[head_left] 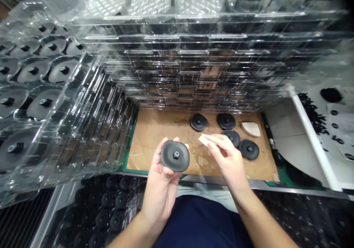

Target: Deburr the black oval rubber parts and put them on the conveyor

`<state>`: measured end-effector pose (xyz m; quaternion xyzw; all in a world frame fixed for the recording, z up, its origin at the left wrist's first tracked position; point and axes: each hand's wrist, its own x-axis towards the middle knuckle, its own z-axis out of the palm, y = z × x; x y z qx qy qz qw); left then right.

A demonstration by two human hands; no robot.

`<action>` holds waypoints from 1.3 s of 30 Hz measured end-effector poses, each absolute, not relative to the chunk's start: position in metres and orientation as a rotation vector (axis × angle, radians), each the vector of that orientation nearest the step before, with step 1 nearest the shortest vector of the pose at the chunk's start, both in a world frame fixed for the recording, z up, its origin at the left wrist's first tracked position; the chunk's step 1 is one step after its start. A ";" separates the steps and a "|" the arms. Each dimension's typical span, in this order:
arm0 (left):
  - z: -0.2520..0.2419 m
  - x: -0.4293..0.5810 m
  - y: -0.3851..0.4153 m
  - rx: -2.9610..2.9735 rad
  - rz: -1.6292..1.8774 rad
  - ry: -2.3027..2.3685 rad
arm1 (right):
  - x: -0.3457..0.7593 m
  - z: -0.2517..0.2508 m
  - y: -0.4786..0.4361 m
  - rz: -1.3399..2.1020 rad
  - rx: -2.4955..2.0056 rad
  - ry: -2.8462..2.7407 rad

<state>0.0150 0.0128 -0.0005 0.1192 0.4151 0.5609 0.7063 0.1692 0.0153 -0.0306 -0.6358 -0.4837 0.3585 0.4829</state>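
My left hand (163,183) holds a black rounded disc (181,161) by its edges, its small central post facing up. To the right, my right hand (225,152) pinches a small white piece (204,140) between thumb and fingers, apart from the disc. Brown cardboard (146,130) lies under both hands. On it, beyond and beside my right hand, rest several more black discs, one at the back (198,122), another (226,121) right of it and one (249,149) at the right. My right hand partly covers a further disc (231,138).
Stacked clear plastic trays (193,52) rise behind the cardboard. More trays (63,71) with black discs stand at the left. A pale wedge-shaped piece (251,129) lies at the cardboard's right. Beyond a white edge (315,137) are small black parts. Trays of discs (110,203) sit low at the left.
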 end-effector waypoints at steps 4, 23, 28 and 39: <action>-0.002 0.012 0.015 0.212 1.215 0.947 | 0.168 -0.057 -0.010 1.091 -1.601 -1.079; -0.003 0.014 0.008 0.222 0.952 0.947 | 0.141 0.042 0.013 0.919 -1.319 -1.805; -0.001 0.011 0.008 0.276 0.907 0.814 | 0.152 0.045 0.004 0.879 -1.153 -1.749; 0.013 0.015 0.006 0.241 0.820 0.717 | 0.168 0.042 0.024 0.573 -0.923 -2.032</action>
